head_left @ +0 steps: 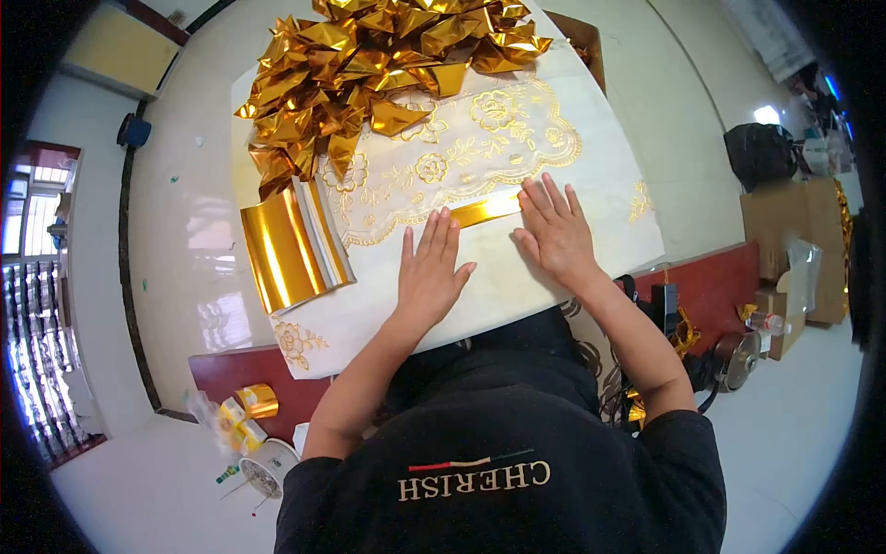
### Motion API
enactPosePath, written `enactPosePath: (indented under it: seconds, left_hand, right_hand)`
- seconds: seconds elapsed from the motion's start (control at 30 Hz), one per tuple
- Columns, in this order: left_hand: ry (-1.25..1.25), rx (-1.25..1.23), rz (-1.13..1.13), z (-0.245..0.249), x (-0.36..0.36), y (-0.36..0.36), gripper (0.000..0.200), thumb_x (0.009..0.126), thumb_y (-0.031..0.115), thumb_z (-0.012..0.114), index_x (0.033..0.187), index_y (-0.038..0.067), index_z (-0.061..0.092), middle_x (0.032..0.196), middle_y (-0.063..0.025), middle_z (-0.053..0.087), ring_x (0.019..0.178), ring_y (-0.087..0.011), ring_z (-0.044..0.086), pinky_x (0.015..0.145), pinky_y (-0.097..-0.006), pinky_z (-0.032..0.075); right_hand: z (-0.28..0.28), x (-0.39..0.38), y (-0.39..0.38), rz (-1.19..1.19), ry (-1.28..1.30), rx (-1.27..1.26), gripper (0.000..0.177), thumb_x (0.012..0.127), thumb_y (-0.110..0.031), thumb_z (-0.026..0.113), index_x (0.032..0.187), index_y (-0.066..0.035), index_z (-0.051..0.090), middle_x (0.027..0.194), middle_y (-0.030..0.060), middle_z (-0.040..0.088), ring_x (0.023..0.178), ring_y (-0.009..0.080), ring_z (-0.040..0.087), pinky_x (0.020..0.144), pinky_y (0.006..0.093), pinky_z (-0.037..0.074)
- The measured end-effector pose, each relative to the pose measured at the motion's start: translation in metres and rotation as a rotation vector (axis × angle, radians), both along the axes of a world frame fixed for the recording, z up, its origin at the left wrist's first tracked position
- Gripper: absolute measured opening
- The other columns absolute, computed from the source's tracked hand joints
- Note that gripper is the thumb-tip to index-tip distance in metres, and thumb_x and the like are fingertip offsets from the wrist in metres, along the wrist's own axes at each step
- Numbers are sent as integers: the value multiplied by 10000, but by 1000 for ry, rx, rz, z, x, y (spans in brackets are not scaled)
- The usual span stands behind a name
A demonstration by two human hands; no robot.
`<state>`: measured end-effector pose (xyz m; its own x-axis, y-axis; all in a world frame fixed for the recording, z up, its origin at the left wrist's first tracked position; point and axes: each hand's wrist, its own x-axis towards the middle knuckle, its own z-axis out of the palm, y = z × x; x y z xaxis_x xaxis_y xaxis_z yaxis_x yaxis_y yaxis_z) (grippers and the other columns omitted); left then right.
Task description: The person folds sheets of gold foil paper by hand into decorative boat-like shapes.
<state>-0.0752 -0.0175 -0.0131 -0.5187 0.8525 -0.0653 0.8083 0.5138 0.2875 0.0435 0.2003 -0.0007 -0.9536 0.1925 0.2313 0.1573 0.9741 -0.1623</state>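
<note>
A narrow gold foil strip [486, 210] lies across the white tablecloth [443, 277] in front of me. My left hand [431, 272] rests flat with its fingertips at the strip's left end. At the other end, my right hand [556, 234] is spread, with its fingers over the strip's tip. Neither hand grips anything. To the left sits a stack of gold foil sheets [286, 254] with pale edges showing. Beyond it rises a large heap of folded gold foil pieces [369, 69].
The tablecloth bears gold embossed flowers. A cardboard box [583, 46] stands past the table's far right corner. Red wooden benches [263, 379] flank me. At right are a metal pot [738, 360], a plastic bottle [768, 323] and cartons [798, 222]; a white bin [269, 466] stands at lower left.
</note>
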Motion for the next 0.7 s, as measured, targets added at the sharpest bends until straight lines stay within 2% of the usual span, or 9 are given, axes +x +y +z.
enactPosePath:
  seconds: [0.13,0.2,0.3,0.47,0.7]
  left_hand:
    - [80,39,-13,-11,1,-2,740,939,373,600,1525,11,332,1643,-145,226,1531,-273,185,1216,-555,128]
    - [129,-22,-19,-7,0,-1,706,941,382,589,1503,8,383,1634,-142,253,1528,-262,196,1210,-551,148]
    - [75,7,-21,-9,-1,-2,757,923,326,613,1537,11,303,1645,-145,220,1531,-279,186,1214,-564,136]
    - [53,50,-17,-6,0,-2,728,943,333,593,1533,12,312,1642,-146,227,1529,-270,191,1213,-567,131]
    - [80,-25,6,-4,-4,-13,705,965,353,571,1535,23,317,1644,-126,234,1530,-261,191,1215,-566,118]
  right_hand:
    - [0,-21,-41,95,1,-96,590,926,-310,596,1401,28,506,1510,175,454,1448,336,359,1201,499,247]
    - [-9,-29,-63,282,1,-253,609,927,-290,587,1429,35,469,1511,183,448,1444,341,362,1200,489,259]
    - [-15,-29,-65,268,41,-296,610,943,-314,575,1441,18,462,1521,188,437,1447,336,360,1195,476,273]
    - [-8,-14,-39,238,-43,-220,602,960,-353,567,1433,8,476,1527,181,434,1447,318,368,1189,479,281]
    - [-13,15,10,53,-33,-115,533,955,-299,583,1417,-43,514,1530,138,447,1435,311,388,1175,524,279]
